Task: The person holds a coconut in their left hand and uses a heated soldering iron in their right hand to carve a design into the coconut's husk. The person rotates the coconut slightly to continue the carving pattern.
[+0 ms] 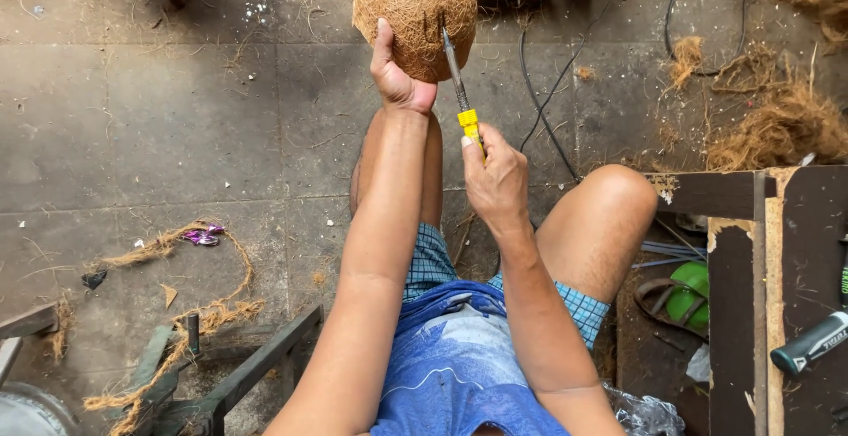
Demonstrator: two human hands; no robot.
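A brown fibrous coconut husk [415, 7] sits at the top centre, held up from below by my left hand [395, 69], which cups its lower left side. My right hand [496, 178] grips the yellow handle of a screwdriver [461, 91]. The screwdriver's metal shaft points up and its tip is pushed into the husk's lower right side. Both my forearms reach forward over my knees.
Concrete floor with loose coconut fibre [777, 122] at the right and a fibre rope [208, 312] at the left. Black cables [548, 109] run behind the husk. A dark wooden bench [777, 250] at the right carries a black-handled tool [808, 343]. A metal frame [230, 383] lies lower left.
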